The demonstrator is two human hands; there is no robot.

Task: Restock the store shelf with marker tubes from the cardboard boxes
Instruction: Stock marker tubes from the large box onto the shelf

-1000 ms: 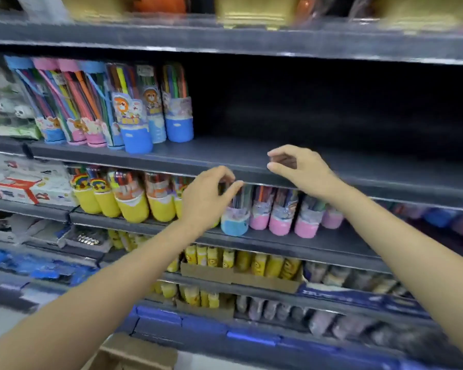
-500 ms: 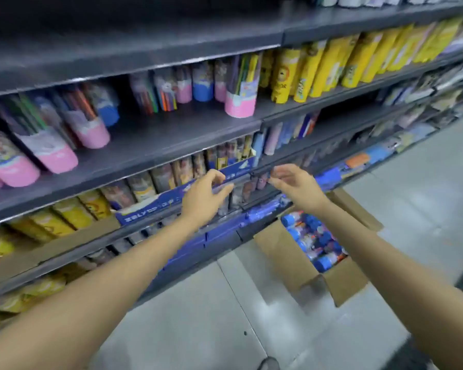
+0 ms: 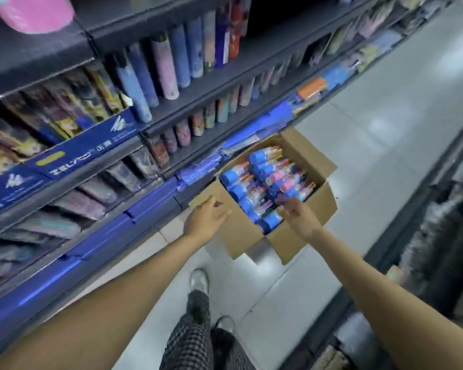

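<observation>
Nearest the camera are the person's checked trouser legs (image 3: 195,340) and pale shoes (image 3: 200,279) on the grey tiled floor (image 3: 385,134). Both bare forearms reach forward and down. The left hand (image 3: 207,218) hangs over the near left flap of the open brown cardboard box (image 3: 324,201), its grip loosely spread and holding nothing. The right hand (image 3: 296,212) is at the box's near edge, above the tubes; blur hides whether its grip is spread or pinching a tube. The clear marker tubes with blue and pink caps (image 3: 265,182) lie packed on their sides inside the box, which stands on the floor just beside the foot of the dark store shelf (image 3: 187,108). Farther up, upright patterned tubes (image 3: 166,70) line the shelf boards.
</observation>
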